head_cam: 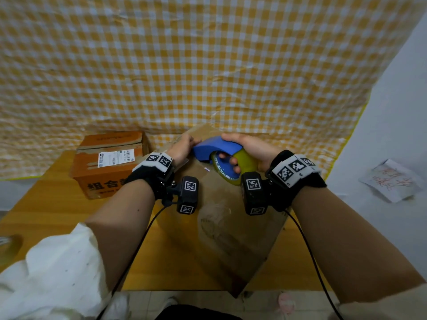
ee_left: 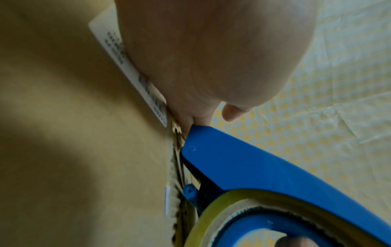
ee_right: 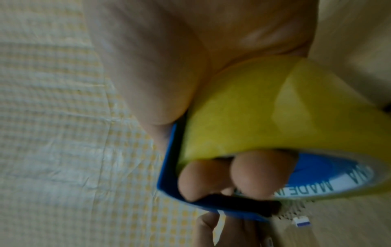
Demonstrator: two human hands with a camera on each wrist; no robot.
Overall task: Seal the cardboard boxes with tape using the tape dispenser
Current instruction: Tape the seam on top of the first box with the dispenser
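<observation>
Gripping the blue tape dispenser (head_cam: 216,147) from above, the right hand (head_cam: 248,148) has its fingers curled through the open core of the yellowish tape roll (head_cam: 240,168), so it is clamped firmly on the tool. The dispenser sits on the far end of the large cardboard box (head_cam: 221,227), toward twelve o'clock from the person, with its nose pointing to about ten o'clock. The left hand (head_cam: 182,147) lies against that nose at the box's far edge; whether its fingers pinch the tape end or merely press the flap is hidden in all three views.

The dispenser looks like light, rigid plastic, and the through-the-core hold appears the sound one, since it lets the palm bear down while the roll turns. The tape itself is likely thin, glossy and clingy, prone to folding onto itself if left slack. The box is stiff along its panels but probably gives along the flap seam, where the left wrist view shows raw corrugated edges, so it is best steadied on a panel beside the seam.

A smaller orange box (head_cam: 111,165) stands on the worktop (head_cam: 46,204) at about ten o'clock, well apart from both hands.
</observation>
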